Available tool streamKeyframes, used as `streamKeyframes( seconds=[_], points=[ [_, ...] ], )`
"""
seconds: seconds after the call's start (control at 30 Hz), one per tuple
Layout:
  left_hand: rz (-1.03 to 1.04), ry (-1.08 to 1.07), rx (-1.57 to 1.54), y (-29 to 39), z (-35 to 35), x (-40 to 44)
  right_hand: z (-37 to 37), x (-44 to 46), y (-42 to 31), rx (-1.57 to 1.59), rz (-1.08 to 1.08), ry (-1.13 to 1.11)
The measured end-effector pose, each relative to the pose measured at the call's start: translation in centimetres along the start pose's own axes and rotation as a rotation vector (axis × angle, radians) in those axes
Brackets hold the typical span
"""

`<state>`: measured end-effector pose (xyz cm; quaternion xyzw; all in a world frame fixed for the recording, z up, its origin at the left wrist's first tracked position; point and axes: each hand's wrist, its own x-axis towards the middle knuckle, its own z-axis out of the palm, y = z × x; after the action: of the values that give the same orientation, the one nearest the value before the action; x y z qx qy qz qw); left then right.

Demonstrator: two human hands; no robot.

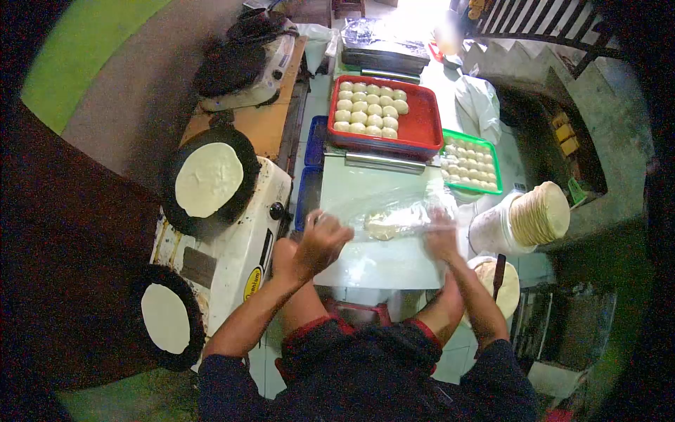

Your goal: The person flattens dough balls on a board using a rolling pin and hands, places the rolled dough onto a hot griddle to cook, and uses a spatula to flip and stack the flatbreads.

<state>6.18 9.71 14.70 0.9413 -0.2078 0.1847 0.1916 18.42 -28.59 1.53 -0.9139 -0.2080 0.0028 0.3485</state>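
Observation:
A clear plastic sheet [408,209] stretches between my two hands above a white board [373,271]. Under it a flattened piece of dough [382,226] shows through. My left hand [327,238] is closed, its fingers pinching the sheet's left end. At the right end my right hand [440,233] grips the sheet too, its fingers partly blurred and washed out by glare. Just beyond the board lies a metal rolling pin [384,163]. A red tray [422,116] behind it holds rows of round dough balls [367,111].
Left, a gas stove [242,232] carries two black pans with flat dough rounds [209,179] [165,318]. Right, a green tray [499,169] holds more dough balls. A stack of flatbreads [540,214] leans at a white tub [489,228]; below is a round container with a dark-handled tool [499,274].

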Motion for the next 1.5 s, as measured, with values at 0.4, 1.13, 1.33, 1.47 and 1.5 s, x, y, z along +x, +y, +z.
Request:
streamKeyframes(
  seconds=[0.4, 1.13, 1.33, 1.47, 1.5],
  points=[
    [0.023, -0.249, 0.075, 5.6, 13.9, -9.6, 6.6, 19.4, -8.8, -0.576, -0.148, -0.065],
    [-0.189, -0.305, -0.311, 8.3, 14.5, -8.3, 9.9, 1.3, -14.7, -0.459, -0.197, 0.047],
    [-0.198, -0.337, -0.301, 8.3, 13.9, -8.5, 9.8, 3.9, -14.8, -0.42, -0.115, 0.046],
    [-0.199, -0.308, -0.317, 8.6, 14.3, -8.9, 9.6, 2.9, -15.3, -0.365, -0.112, 0.039],
    [-0.172, -0.309, -0.313, 8.3, 14.3, -8.6, 9.6, 4.1, -15.1, -0.367, -0.124, 0.116]
  ],
)
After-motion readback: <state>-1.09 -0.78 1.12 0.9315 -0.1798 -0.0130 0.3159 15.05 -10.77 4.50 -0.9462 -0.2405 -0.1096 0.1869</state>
